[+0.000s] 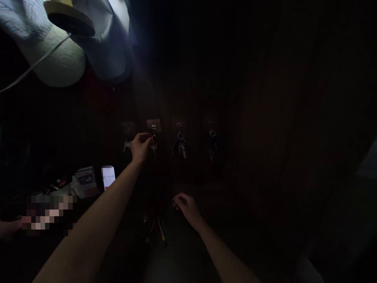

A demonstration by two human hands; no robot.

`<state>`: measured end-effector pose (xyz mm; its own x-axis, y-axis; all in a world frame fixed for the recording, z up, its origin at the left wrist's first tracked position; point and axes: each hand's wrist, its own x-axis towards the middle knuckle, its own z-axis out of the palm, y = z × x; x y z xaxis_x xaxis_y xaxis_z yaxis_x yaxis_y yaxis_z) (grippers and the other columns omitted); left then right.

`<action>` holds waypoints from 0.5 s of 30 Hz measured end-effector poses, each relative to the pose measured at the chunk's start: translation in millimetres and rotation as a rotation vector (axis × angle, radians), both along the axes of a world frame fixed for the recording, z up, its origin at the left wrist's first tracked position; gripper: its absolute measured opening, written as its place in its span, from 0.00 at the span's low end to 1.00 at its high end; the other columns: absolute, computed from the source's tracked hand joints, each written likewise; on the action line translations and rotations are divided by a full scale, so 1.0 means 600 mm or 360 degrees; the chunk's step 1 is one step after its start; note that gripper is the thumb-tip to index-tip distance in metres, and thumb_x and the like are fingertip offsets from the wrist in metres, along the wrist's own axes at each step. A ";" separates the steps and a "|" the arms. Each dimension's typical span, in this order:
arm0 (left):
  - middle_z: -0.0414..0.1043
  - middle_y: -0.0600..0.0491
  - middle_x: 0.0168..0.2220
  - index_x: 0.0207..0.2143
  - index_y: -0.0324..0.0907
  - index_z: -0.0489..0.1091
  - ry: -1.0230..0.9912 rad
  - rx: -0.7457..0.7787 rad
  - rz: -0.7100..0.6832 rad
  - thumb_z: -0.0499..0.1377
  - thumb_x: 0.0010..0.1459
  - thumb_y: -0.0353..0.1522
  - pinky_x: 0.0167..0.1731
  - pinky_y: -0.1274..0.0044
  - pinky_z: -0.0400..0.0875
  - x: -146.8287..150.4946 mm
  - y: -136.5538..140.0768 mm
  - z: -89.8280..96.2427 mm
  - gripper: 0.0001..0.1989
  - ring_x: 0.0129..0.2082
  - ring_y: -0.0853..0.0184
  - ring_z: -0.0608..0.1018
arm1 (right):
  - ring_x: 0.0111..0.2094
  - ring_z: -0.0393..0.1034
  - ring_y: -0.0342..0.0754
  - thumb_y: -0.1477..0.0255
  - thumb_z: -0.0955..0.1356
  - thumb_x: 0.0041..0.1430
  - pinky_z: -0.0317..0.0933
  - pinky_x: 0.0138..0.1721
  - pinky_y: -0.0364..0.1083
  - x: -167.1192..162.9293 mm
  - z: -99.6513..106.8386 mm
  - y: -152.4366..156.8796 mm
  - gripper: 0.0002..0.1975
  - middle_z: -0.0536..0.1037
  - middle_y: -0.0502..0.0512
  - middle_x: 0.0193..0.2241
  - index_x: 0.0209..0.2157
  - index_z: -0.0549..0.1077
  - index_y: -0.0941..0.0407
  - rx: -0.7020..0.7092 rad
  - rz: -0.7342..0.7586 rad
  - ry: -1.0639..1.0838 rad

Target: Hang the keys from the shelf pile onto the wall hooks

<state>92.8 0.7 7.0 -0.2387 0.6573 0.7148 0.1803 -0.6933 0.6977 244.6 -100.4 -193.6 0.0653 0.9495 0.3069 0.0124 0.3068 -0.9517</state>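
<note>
On a dark wall, my left hand [141, 147] reaches up to the second hook from the left. Its thumb and fingers pinch a bunch of keys [155, 142], which hangs from that hook [153, 127] by a yellowish clip or ring. To its left dangle other keys [127, 145]. A larger key bunch [182, 147] is on the hook to the right, and one more set [212, 135] hangs beyond it. Lower down, my right hand [185, 206] has its fingers curled in; shadow hides whatever may be in them.
White and pale-blue caps [108, 55] hang at upper left, beside a yellow-rimmed round object [69, 19] with a white cord. A lit phone [108, 177] and a box [87, 181] stand at left. Dim cords [160, 228] lie below. Part of an arm [8, 229] shows at the left edge.
</note>
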 end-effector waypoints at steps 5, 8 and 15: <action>0.75 0.52 0.34 0.33 0.39 0.70 0.0297 0.0110 0.0248 0.58 0.46 0.30 0.39 0.76 0.68 0.015 0.005 0.012 0.09 0.36 0.68 0.75 | 0.19 0.63 0.40 0.68 0.64 0.49 0.55 0.22 0.40 -0.001 0.003 -0.001 0.08 0.71 0.48 0.18 0.24 0.72 0.57 -0.0055 -0.0012 -0.0050; 0.75 0.53 0.34 0.33 0.40 0.70 0.0387 0.0058 0.0382 0.58 0.47 0.29 0.40 0.77 0.67 0.020 0.004 0.015 0.08 0.37 0.68 0.75 | 0.20 0.63 0.40 0.68 0.64 0.50 0.55 0.22 0.40 -0.001 0.004 -0.002 0.08 0.71 0.48 0.18 0.24 0.71 0.57 -0.0054 -0.0012 -0.0054; 0.75 0.53 0.36 0.36 0.42 0.70 0.0538 -0.0088 0.0499 0.57 0.49 0.31 0.38 0.77 0.67 0.018 0.015 0.008 0.10 0.37 0.67 0.76 | 0.20 0.63 0.40 0.67 0.64 0.49 0.55 0.23 0.40 0.000 0.007 -0.005 0.09 0.71 0.48 0.18 0.24 0.71 0.57 -0.0044 -0.0003 -0.0068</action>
<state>103.4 9.8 12.0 -0.1913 0.6299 0.7528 0.5992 -0.5325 0.5978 244.3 -103.3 -189.5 0.0545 0.9575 0.2834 0.0536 0.2806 -0.9583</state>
